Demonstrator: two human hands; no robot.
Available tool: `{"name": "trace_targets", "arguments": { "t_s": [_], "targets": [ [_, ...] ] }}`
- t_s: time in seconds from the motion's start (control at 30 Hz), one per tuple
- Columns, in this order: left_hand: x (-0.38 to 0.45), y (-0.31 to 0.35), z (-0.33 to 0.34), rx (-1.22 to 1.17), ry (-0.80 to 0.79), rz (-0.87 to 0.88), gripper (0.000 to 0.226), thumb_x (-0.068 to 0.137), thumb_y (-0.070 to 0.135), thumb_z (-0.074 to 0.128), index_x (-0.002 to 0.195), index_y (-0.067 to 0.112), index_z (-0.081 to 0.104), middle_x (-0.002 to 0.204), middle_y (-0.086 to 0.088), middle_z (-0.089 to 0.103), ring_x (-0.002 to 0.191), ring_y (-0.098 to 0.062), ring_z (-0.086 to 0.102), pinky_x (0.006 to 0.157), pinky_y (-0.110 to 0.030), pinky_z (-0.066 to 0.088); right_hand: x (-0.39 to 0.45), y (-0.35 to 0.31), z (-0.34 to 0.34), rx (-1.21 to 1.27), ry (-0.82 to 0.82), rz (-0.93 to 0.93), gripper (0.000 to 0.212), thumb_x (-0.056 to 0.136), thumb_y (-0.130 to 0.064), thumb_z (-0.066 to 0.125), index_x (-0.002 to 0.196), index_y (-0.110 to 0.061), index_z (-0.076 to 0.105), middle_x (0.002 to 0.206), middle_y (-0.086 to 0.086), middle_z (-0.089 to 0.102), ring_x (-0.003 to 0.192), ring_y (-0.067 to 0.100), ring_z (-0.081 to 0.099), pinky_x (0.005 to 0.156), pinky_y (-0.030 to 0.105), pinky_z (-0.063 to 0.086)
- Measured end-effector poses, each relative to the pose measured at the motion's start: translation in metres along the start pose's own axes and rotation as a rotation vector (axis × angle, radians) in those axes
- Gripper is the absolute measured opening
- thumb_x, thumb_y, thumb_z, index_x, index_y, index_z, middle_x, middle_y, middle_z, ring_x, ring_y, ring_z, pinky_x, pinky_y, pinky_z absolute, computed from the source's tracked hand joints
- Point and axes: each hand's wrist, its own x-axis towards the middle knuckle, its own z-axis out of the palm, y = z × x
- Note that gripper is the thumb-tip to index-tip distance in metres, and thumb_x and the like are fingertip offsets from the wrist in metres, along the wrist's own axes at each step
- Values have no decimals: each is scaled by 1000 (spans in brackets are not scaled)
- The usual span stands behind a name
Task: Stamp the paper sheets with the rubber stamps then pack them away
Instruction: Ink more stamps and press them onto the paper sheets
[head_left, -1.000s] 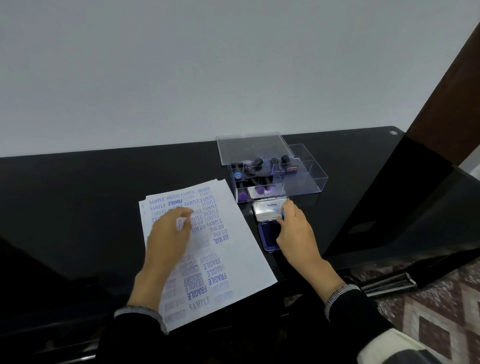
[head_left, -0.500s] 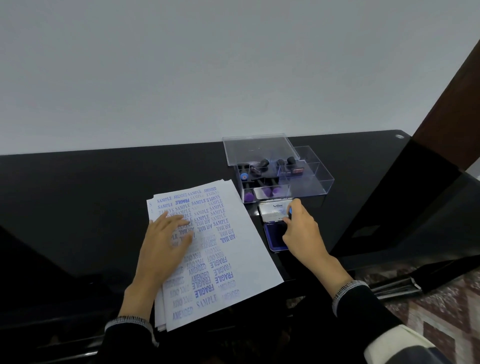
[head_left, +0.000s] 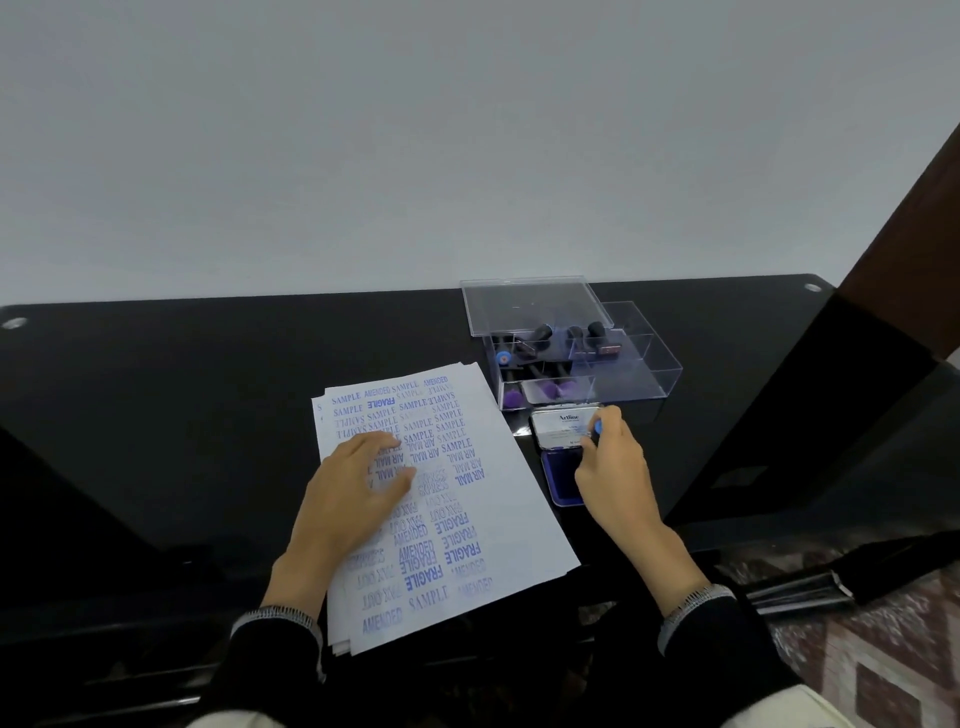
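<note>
A stack of white paper sheets (head_left: 498, 499), covered in blue stamped words, lies on the black table. My left hand (head_left: 353, 493) rests flat on the stack with fingers spread. To the right lies an open ink pad (head_left: 563, 475) with its lid (head_left: 563, 427) tipped back. My right hand (head_left: 615, 467) is over the pad and grips a rubber stamp (head_left: 598, 427); only its blue top shows between the fingers. Behind the pad stands a clear plastic box (head_left: 639, 371) holding several stamps with black handles and purple faces.
The box's clear lid (head_left: 530, 304) leans across its rear left corner. The glossy black table (head_left: 208, 395) runs left to right against a pale wall. At the right a dark panel slopes down to a patterned floor (head_left: 883, 649).
My left hand has uncurled and slid flat onto the sheets. My right hand has stayed at the ink pad with the stamp; the view has shifted slightly.
</note>
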Motion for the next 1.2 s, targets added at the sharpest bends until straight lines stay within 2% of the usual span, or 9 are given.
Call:
{"name": "trace_targets", "arguments": {
  "t_s": [0.13,0.2,0.3,0.47,0.6,0.67,0.83,1.1,1.2],
  "targets": [
    [0,-1,1,15,-6,4,41,85,49,63,121,31,57,125,22,51,114,0,49,96,-26,41,-17,-30,10,318,11,-14,9,97,-9,47,92,-14,42,77,6,52,62,17,48,53,17,42],
    [0,-2,0,19,-18,2,42,84,50,63,122,32,56,126,22,51,115,0,49,99,-28,42,-25,-45,17,430,-66,-2,4,99,-15,44,100,-17,42,78,2,54,65,14,48,54,14,39],
    [0,-3,1,17,-17,1,43,84,51,63,122,32,57,127,22,50,115,2,48,99,-29,43,-32,-55,28,482,-141,-29,13,98,-15,45,107,-23,40,86,-4,58,74,10,55,60,12,40],
    [1,-3,0,-13,-2,-22,44,83,49,67,122,30,60,128,22,51,115,5,46,99,-24,39,-34,-51,40,292,-268,-125,12,98,-21,47,99,-31,40,97,4,56,75,9,51,62,17,40],
    [1,-2,0,-11,-1,-25,46,83,48,67,124,29,60,130,19,52,119,1,47,102,-24,37,-34,-53,40,205,-334,-181,15,99,-14,43,107,-27,43,100,-1,52,88,-14,52,67,12,42],
    [1,-2,0,-12,3,-23,46,83,48,68,124,27,60,131,19,52,120,1,47,101,-23,36,-35,-53,42,176,-342,-197,19,100,-14,43,115,-25,43,100,-2,50,91,-11,52,65,12,42],
    [1,-5,2,-11,7,-22,46,83,49,68,123,28,61,130,18,53,120,0,48,101,-23,35,-36,-52,50,108,-336,-227,20,100,-15,41,117,-25,42,98,0,49,103,10,59,67,28,43],
    [2,-6,3,12,7,-9,47,83,50,67,123,28,61,131,18,53,121,0,47,99,-21,33,-38,-55,50,56,-307,-251,23,99,-12,40,120,-22,41,103,3,50,107,9,59,72,35,49],
    [1,-7,3,9,14,-7,46,83,50,67,123,28,61,130,19,53,121,-1,47,100,-24,35,-38,-55,52,6,-295,-271,23,98,-12,41,118,-24,38,101,4,51,104,17,61,70,39,51]
  ]
}}
